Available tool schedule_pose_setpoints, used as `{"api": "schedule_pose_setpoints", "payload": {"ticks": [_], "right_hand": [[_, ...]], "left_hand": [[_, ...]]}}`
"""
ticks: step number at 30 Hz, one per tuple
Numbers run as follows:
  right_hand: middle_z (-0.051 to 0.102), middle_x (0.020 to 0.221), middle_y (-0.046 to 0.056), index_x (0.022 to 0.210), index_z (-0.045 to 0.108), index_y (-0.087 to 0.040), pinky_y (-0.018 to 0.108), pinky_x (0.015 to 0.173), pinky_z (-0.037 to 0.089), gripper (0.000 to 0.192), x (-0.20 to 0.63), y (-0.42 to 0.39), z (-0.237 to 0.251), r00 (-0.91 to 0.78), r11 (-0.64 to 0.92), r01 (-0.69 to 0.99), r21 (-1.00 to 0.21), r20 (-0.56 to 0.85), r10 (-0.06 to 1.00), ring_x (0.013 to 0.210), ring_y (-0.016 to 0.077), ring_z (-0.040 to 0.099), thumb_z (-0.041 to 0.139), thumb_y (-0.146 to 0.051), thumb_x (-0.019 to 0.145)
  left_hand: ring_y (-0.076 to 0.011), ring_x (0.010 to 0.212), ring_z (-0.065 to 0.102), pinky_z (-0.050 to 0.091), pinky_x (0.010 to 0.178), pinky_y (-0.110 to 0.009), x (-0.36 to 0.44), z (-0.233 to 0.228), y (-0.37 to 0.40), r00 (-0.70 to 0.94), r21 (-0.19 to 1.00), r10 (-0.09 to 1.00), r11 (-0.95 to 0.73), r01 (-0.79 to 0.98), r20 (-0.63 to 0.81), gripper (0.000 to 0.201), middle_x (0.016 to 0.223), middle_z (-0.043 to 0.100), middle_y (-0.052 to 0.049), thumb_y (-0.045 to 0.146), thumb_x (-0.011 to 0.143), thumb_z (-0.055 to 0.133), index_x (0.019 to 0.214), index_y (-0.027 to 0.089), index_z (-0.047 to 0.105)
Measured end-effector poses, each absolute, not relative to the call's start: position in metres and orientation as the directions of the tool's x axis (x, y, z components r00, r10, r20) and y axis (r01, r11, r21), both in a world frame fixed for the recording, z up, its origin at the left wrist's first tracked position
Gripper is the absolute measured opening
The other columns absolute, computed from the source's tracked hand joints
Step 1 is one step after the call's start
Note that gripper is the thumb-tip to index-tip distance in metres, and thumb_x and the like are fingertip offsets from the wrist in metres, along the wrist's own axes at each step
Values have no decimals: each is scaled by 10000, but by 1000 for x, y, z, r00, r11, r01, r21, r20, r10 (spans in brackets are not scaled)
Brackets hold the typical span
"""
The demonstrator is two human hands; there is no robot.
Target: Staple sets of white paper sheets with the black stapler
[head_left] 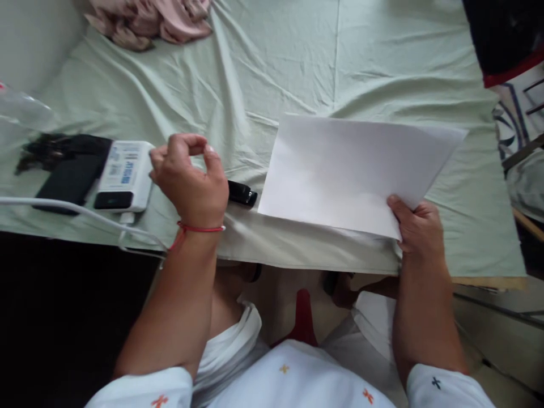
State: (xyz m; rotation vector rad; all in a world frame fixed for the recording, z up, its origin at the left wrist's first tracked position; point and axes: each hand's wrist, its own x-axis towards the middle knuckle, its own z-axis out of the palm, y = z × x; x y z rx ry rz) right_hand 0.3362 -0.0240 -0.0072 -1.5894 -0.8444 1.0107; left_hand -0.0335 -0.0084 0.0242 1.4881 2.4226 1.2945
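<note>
Paper-handling stage: the right hand (419, 229) pinches the near corner of a white sheet (352, 173) lying on the green bedsheet (297, 62); the left hand (189, 175) hovers loosely curled, holding nothing, over a black marker (242, 194), which it likely needs to grasp

Bare sheet (297, 68) lies open beyond the paper (352, 170); power bank (125, 175) crowds the left.
</note>
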Motion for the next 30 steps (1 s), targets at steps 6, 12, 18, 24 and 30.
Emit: {"api": "schedule_pose_setpoints", "payload": {"ticks": [6, 12, 18, 24, 30], "right_hand": [[709, 722, 9, 719, 765, -253, 299, 513, 414, 437, 329, -27, -15, 318, -229, 109, -967, -185, 930, 585, 147, 546, 1008, -611, 659], [719, 741, 13, 757, 776, -219, 294, 553, 444, 447, 332, -28, -12, 324, -230, 109, -967, -184, 928, 606, 134, 558, 1011, -587, 666], [725, 759, 16, 787, 769, -183, 279, 592, 460, 514, 337, -26, -8, 389, -231, 160, -960, -154, 908, 651, 131, 575, 1010, -603, 617], [727, 727, 12, 730, 778, -182, 267, 566, 454, 536, 333, -24, -3, 430, -257, 93, -962, -194, 882, 613, 117, 558, 1031, -600, 512], [725, 695, -5, 714, 770, -205, 271, 549, 474, 535, 330, -22, -4, 419, -261, 72, -963, -208, 884, 584, 121, 566, 1039, -607, 485]], "left_hand": [[-475, 1585, 500, 395, 1285, -733, -40, 13, 0, -505, 525, 854, 375, 764, 124, 159, 1528, 654, -248, 293, 1021, 710, 1129, 177, 720], [-464, 1497, 577, 443, 1292, -647, -31, -2, 7, -421, 520, 904, 326, 789, 72, 250, 1446, 710, -250, 405, 1036, 618, 1099, 194, 735], [-474, 1516, 557, 441, 1293, -657, -11, 6, 4, -398, 448, 917, 349, 823, 15, 383, 1461, 706, -272, 420, 1067, 562, 1206, 138, 781], [-463, 1580, 481, 372, 1312, -736, 3, 26, -3, -371, 369, 927, 364, 855, -54, 416, 1602, 646, -227, 362, 1110, 459, 1256, 176, 801], [-418, 1718, 324, 153, 1384, -786, 8, 21, -11, -324, 368, 945, 320, 873, -51, 468, 1747, 536, -179, 310, 1127, 395, 1374, 217, 782]]}}
